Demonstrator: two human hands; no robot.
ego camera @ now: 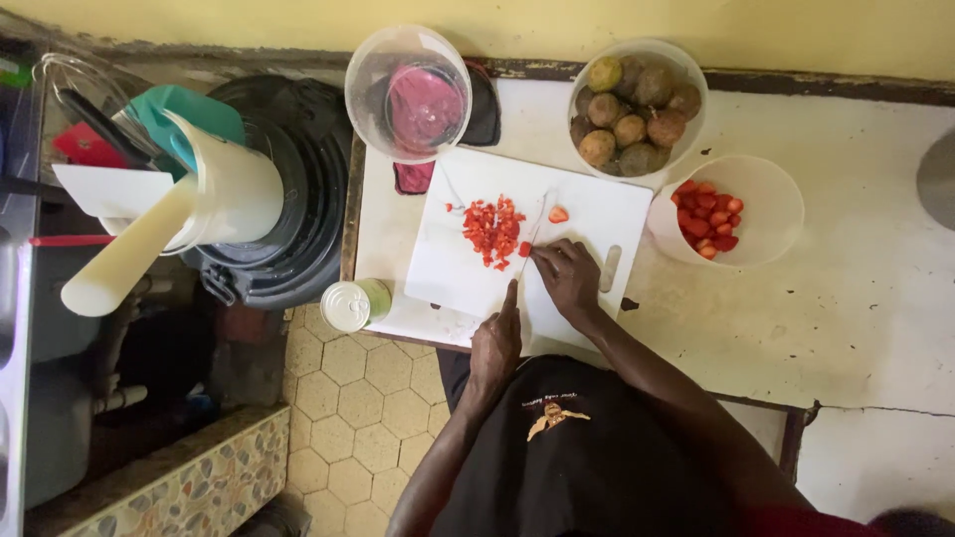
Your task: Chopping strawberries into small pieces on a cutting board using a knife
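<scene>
A small red fruit piece (524,250) is pinned on the white cutting board (448,268) under the fingertips of the right hand (569,278), whose fingers are pressed together and curled down onto it. A knife (533,231) appears to lie just past it, though which hand grips it cannot be told. A heap of diced red pieces (492,231) lies just beside, and one half fruit (558,214) sits apart. The left hand (495,348) is laid at the board's near edge, forefinger stretched out, other fingers folded, nothing held. The step in hand is judged to be dicing; the next cut calls for fingertips kept clear of the blade. On the bench (875,298) stand a tub of red halves (766,204) and a bowl of round brown-green fruit (637,104)
</scene>
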